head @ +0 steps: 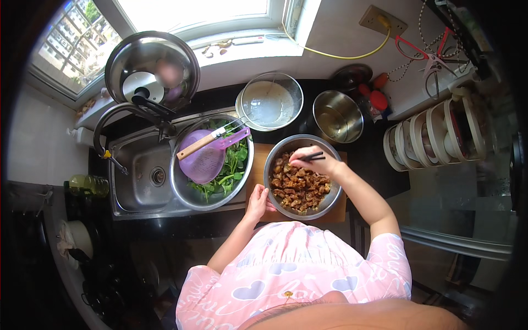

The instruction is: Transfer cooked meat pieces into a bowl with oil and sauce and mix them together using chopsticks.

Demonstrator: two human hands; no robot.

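A steel bowl (pixel 269 165) stands on a wooden cutting board (pixel 339 210) and holds browned, sauced chunks of food, probably meat (pixel 303 187). My right hand (pixel 315 160) is over the bowl's upper part, closed on dark chopsticks (pixel 312 156), whose tips are hidden among the food or behind the fingers. With its fingers against the bowl's left outer wall, my left hand (pixel 260 202) grips or steadies it. To the left, a second steel bowl (pixel 175 194) holds leafy greens (pixel 235 165), a purple plastic strainer (pixel 202 165) and a wooden-handled tool (pixel 201 143) lying across it.
A steel sink (pixel 138 181) with a black faucet (pixel 117 108) lies at the left. Behind the bowls stand a wire-mesh strainer (pixel 272 99) over a bowl of cloudy liquid and a steel pot (pixel 338 117). A large steel lid (pixel 152 41) leans by the window. A dish rack (pixel 433 132) is at the right.
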